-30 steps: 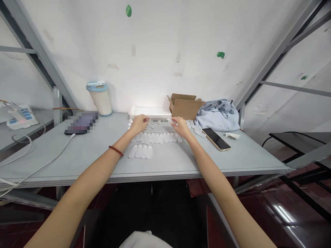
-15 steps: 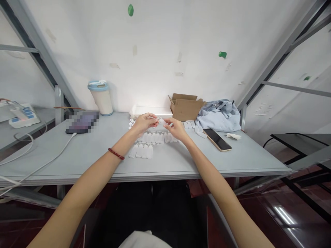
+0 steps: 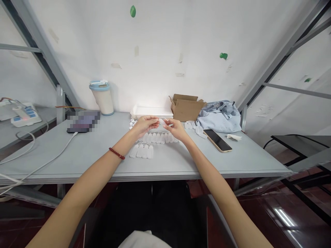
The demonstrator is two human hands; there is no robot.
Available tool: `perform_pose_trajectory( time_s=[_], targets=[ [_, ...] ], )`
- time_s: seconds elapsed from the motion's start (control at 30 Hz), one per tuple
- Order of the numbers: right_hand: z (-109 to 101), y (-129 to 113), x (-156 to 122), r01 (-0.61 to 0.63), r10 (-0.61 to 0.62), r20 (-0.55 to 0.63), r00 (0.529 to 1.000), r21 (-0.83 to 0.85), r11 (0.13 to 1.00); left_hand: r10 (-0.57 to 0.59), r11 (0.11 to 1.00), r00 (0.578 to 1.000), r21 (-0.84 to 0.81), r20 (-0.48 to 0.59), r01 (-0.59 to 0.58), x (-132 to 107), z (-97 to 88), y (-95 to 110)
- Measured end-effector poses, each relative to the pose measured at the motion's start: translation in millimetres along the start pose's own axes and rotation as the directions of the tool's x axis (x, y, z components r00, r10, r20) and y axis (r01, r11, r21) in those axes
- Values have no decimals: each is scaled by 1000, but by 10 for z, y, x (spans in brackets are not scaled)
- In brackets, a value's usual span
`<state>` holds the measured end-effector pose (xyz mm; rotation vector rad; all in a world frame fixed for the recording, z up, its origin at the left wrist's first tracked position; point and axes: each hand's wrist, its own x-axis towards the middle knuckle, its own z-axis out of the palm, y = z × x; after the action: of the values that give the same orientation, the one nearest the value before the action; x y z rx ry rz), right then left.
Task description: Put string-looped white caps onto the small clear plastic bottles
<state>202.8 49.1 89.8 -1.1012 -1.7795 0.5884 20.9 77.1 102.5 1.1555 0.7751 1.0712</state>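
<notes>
Over the middle of the table, a small whitish, translucent tag is pinched between my two hands. My left hand grips its left side with thumb and fingertips. From the right, my right hand pinches the other side. What thin string or loop may be at the tag's top is too small to make out. Below the hands lies a row of similar tags with fine strings, and a nearer group of tags. Small white round pieces sit left of my left hand, partly hidden.
Behind the hands are a white flat stack and an open cardboard box. More tags lie by a phone and bunched cloth. At left stand a tumbler and a device on a cable.
Both hands stay at nearly the same place. The fingers have shifted slightly around the tag, and the whole view has moved a little.
</notes>
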Motion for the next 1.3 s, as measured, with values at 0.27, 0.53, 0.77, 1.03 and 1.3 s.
perform_pose_trajectory(
  time_s=[0.27, 0.53, 0.77, 1.03, 1.3],
  targets=[
    [-4, -21, -5, 5, -6, 24, 1000, 34, 999, -10, 999, 999, 31, 31, 9, -25, 15, -5],
    [-9, -34, -14, 20, -19, 47, 999, -22, 1000, -3, 997, 1000, 77, 29, 1, -43, 31, 11],
    [20, 18, -11, 74, -69, 40, 997, -139, 988, 34, 979, 999, 202, 23, -38, -31, 12, -20],
    [60, 91, -37, 209, -204, 57, 977, -425, 881, 125, 887, 991, 443, 46, -133, -25, 4, -54],
    [73, 67, -35, 207, -208, 38, 977, -380, 902, 103, 912, 995, 398, 4, -96, -19, 23, -53]
  ],
)
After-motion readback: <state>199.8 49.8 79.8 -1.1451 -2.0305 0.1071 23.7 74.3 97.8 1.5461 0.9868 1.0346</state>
